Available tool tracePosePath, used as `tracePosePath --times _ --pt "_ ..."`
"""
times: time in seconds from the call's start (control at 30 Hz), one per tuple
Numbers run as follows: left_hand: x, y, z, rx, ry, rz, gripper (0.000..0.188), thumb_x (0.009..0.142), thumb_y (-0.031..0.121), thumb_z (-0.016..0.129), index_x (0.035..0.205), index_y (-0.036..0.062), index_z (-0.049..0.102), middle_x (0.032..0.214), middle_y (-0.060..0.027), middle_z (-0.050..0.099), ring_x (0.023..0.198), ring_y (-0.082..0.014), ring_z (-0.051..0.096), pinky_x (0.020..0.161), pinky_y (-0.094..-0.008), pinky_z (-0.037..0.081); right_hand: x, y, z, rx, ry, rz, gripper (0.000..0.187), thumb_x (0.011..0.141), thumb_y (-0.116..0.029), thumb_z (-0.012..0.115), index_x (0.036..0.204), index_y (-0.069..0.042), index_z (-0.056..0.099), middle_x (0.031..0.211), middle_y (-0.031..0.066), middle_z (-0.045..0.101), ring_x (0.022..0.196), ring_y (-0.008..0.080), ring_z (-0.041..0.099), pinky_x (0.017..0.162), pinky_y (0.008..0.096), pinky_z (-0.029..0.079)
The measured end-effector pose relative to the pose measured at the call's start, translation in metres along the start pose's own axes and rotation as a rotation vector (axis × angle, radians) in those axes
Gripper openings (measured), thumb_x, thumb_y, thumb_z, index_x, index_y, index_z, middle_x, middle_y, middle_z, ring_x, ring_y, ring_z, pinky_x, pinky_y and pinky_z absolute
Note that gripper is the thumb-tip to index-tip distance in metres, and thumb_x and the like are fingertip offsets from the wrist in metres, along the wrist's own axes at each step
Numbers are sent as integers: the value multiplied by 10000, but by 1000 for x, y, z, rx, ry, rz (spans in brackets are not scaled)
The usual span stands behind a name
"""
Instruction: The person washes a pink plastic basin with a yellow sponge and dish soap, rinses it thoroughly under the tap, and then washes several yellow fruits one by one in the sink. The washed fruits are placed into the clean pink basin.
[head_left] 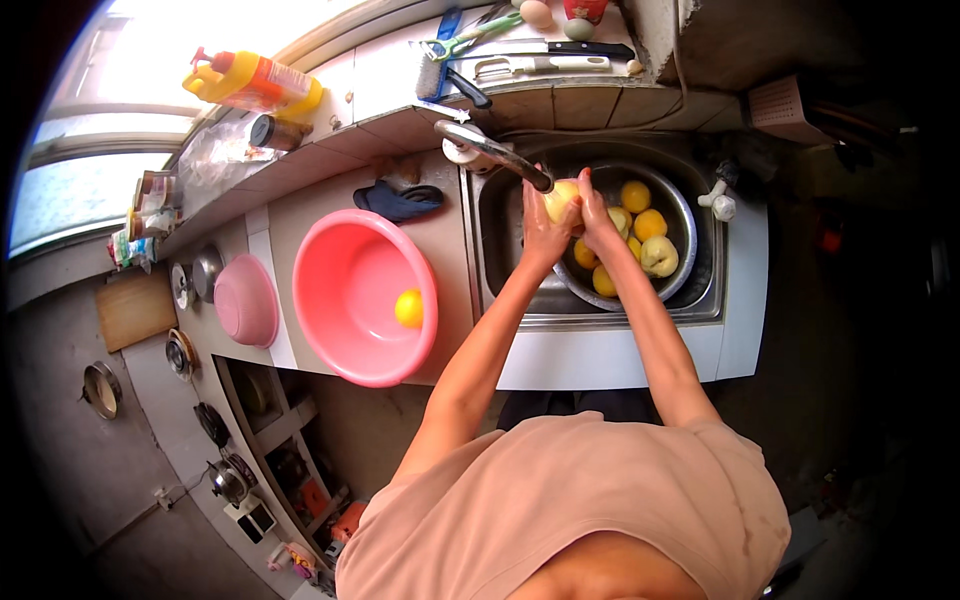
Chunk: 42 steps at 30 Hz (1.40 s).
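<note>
Under the curved metal tap (505, 158), both my hands are closed around a pale yellow round fruit (561, 196). My left hand (543, 236) grips its left side and my right hand (597, 218) presses against its right side. Just below them, a round metal bowl (688, 240) sits in the sink (500, 285) with several fruits in it, some deep yellow like this fruit (650, 223), others paler like this knobbly one (659, 257). To the left stands a large pink basin (335, 285) holding one bright yellow fruit (408, 308). The exact kind of fruit is unclear.
Behind the sink, a ledge carries a knife (590, 49), a peeler (470, 35), a brush (430, 75) and eggs (536, 14). A yellow pump bottle (255, 83) lies farther left. A dark cloth (398, 202) and a smaller pink bowl (246, 302) are on the counter.
</note>
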<state>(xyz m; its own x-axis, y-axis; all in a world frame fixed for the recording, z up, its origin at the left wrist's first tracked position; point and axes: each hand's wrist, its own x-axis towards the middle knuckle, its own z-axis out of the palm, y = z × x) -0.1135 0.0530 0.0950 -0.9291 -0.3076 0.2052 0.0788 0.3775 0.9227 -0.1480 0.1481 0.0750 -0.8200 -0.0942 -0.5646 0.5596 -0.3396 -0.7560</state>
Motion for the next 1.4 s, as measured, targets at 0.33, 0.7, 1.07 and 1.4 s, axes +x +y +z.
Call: tracePosePath --times 0.33,0.7,1.07,1.4 --pt "29 1 -10 -903 50 -1004 402 1012 387 372 1079 40 562 1015 -89 608 880 -214 603 802 -366 486 -37 6 4 -612 -68 -532 552 946 -430 544 1365 -95 413 1251 246 540 1127 380 557 963 412 424" --pt "19 -8 -24 17 -163 -72 298 930 209 515 1154 29 595 1041 -145 628 964 -283 615 860 -365 470 -4 18 7 -560 98 -320 487 995 -429 416 1186 -11 577 985 199 661 1006 329 629 881 406 463" --pt "5 -37 -13 -429 -234 -464 361 997 257 404 1235 -9 456 1139 -164 534 1050 -260 537 923 -349 421 -14 16 6 -301 22 -369 552 936 -521 524 1199 -35 538 1041 138 615 953 237 608 822 361 500" --pt "30 -44 -35 -123 -292 -288 291 948 261 554 1111 25 603 1031 -108 631 941 -224 631 832 -335 491 -41 7 32 -438 33 -203 561 1007 -510 283 1159 -20 511 599 134 575 449 226 591 447 337 476"
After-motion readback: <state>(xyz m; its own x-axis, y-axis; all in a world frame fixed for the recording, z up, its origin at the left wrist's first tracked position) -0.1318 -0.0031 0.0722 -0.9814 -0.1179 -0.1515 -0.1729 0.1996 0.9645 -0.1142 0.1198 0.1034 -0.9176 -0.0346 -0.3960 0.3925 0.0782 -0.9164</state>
